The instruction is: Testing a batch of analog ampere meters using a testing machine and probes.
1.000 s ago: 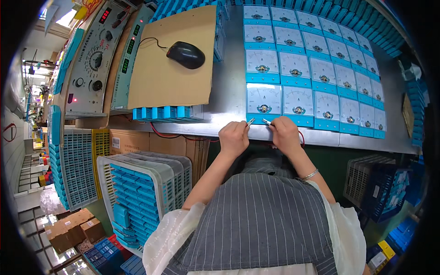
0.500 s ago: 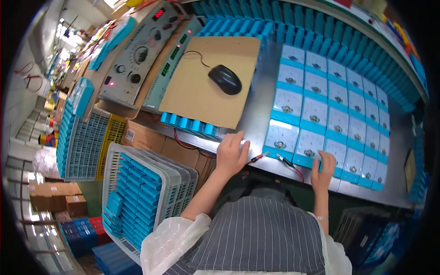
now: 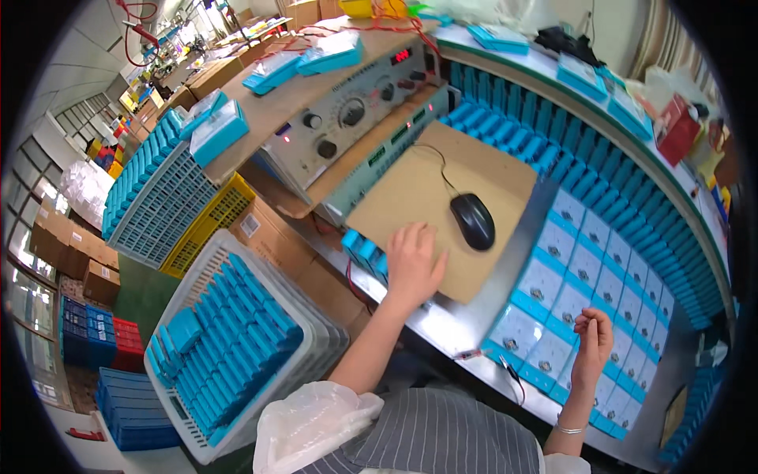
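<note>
My left hand (image 3: 413,265) lies over the near left edge of a brown cardboard sheet (image 3: 403,189), fingers stretched out and holding nothing. A black computer mouse (image 3: 472,222) rests on that sheet, just right of the hand. My right hand (image 3: 592,346) is held above rows of blue-framed pointer meters (image 3: 550,351) with clear fronts. Its fingers are curled in, and nothing shows in them. Between the hands, a red clip lead (image 3: 471,354) and a black clip lead (image 3: 509,367) lie at the table's front edge.
A grey test instrument with knobs (image 3: 339,118) and a slimmer display unit (image 3: 391,150) stand behind the sheet. Blue cases (image 3: 584,118) line the back of the metal table (image 3: 442,332). At the left stands a pale crate (image 3: 322,347) packed with blue cases, beside a yellow crate (image 3: 207,225).
The view has turned left. My left hand has moved from the table's front edge onto the cardboard sheet. My right hand has lifted off the meters, and its fingers have curled.
</note>
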Motion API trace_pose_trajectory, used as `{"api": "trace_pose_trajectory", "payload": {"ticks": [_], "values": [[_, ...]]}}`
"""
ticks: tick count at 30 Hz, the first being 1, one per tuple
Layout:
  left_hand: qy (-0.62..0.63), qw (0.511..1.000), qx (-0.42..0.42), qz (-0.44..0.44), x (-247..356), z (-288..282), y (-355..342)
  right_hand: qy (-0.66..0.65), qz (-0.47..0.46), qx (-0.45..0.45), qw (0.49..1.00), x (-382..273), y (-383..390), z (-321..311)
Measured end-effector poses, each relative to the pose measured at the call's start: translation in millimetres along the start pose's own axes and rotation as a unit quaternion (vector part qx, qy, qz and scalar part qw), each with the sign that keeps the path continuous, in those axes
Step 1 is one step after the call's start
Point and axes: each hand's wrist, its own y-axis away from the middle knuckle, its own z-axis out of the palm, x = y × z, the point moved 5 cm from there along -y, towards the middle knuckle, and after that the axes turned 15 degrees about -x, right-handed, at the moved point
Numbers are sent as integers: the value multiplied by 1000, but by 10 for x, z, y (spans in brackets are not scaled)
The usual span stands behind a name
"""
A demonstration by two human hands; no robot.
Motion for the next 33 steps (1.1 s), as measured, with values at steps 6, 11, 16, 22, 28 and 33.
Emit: {"api": "trace_pose_trajectory", "payload": {"ticks": [6, 11, 16, 22, 28, 33], "values": [[-2, 996, -85, 8, -293, 121, -207, -262, 49, -161, 950, -432, -1151, 1293], [-9, 984, -179, 20, -539, 226, -314, -392, 120, -252, 877, -353, -2206, 2380], [-2, 977, -206, 63, -587, 195, -307, -379, 180, -174, 891, 13, -3035, 3131], [-10, 967, -236, 99, -704, 175, -402, -404, 215, -47, 888, 489, -3846, 3741], [18, 969, -216, 122, -714, 219, -382, -469, 248, 11, 848, 1107, -4339, 3718], [90, 964, -217, 127, -835, 106, -393, -493, 254, 31, 832, 1406, -4640, 3856]]}}
